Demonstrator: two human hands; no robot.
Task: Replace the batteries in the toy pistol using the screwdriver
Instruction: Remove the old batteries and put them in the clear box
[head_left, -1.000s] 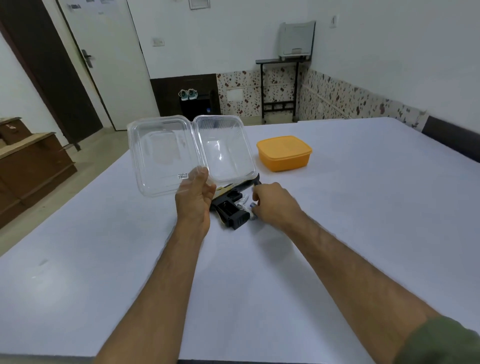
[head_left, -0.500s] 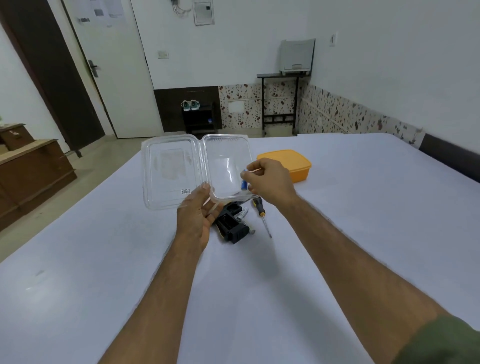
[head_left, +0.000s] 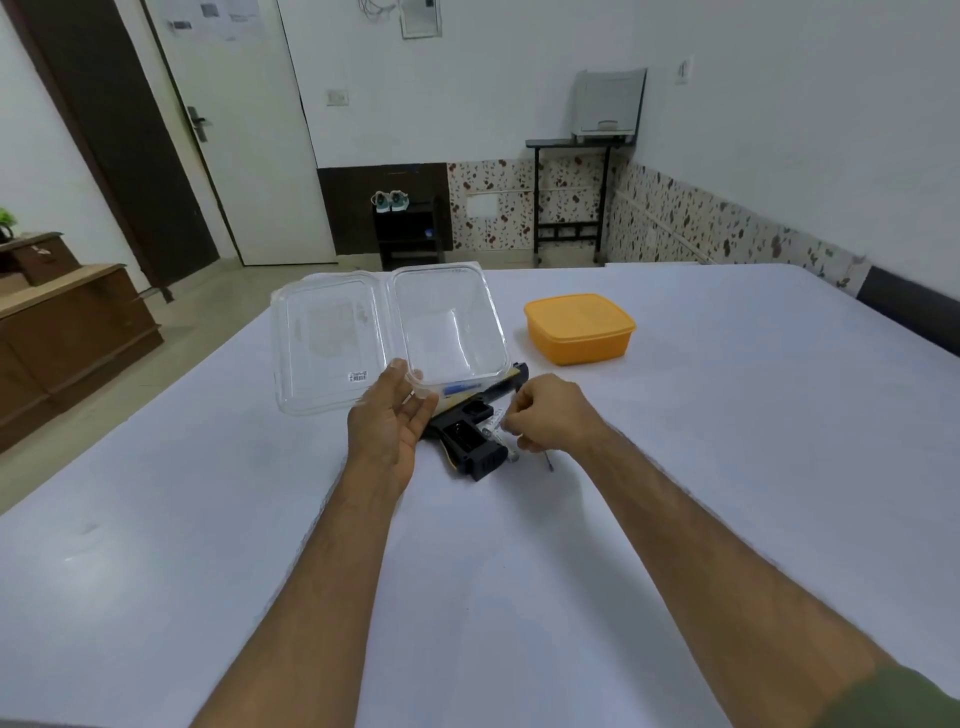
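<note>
The left hand (head_left: 390, 422) holds an open clear plastic clamshell container (head_left: 387, 332) raised and tilted above the white table (head_left: 727, 467), thumb on the near edge at the hinge and fingers underneath it. A small printed label sits on the lid half near the thumb, and a blue battery (head_left: 460, 387) lies against the lower inner edge of the deeper right-hand half. The right hand (head_left: 550, 413) is lowered to the table just right of the toy pistol (head_left: 470, 434), fingers curled, with thumb and forefinger pinching a light-coloured cylindrical battery (head_left: 493, 425) beside the pistol's grip. Another small cylindrical item, apparently a battery, lies just below it at the base of the grip; its make cannot be read. The toy pistol is black with yellow trim and lies flat on the table beneath the container's near edge, its barrel pointing away and to the right, its grip towards the camera with the battery compartment open. The metal tip of the screwdriver (head_left: 548, 462) shows on the table below the right hand; the handle is hidden by the hand. A closed orange lidded box (head_left: 579, 327) stands on the table well apart, beyond and to the right.
</note>
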